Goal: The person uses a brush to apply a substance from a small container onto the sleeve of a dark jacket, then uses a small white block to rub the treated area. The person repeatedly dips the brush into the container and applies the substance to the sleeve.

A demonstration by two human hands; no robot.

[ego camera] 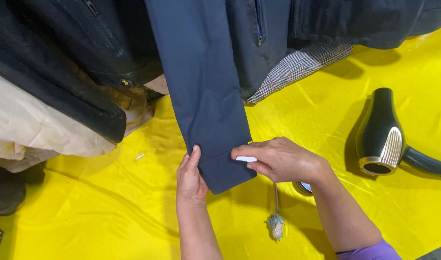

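Left hand [191,175] lay along the left edge of the navy sleeve [206,96], thumb up on the fabric and fingers tucked behind it, so it pinched the cuff end flat and kept it from swinging. Right hand [278,159] came in from the right and closed its fingertips on a small white piece [246,159], held against the right edge of the cuff; I judged the grip served to press that piece onto the cloth while the other hand braced the sleeve from the opposite side. What the white piece was could not be told. A thin cord with a pale fuzzy tuft [276,226] hung below the right hand, and a round metal object [304,188] showed partly under that wrist.

The sleeve hung from the far top of the view and ran down toward the near side, its long axis nearly straight far-to-near with a slight lean to the right, the cuff pointing near. It lay over the yellow sheet [85,212], roughly at centre.

To the far left were dark jackets [61,58] and a beige garment [32,125]; a checked fabric [297,67] peeked out at far right. A black hair dryer [381,135] lay on the right, well apart from both hands, nozzle toward the near side. A small clear capsule [140,156] sat left of the sleeve.
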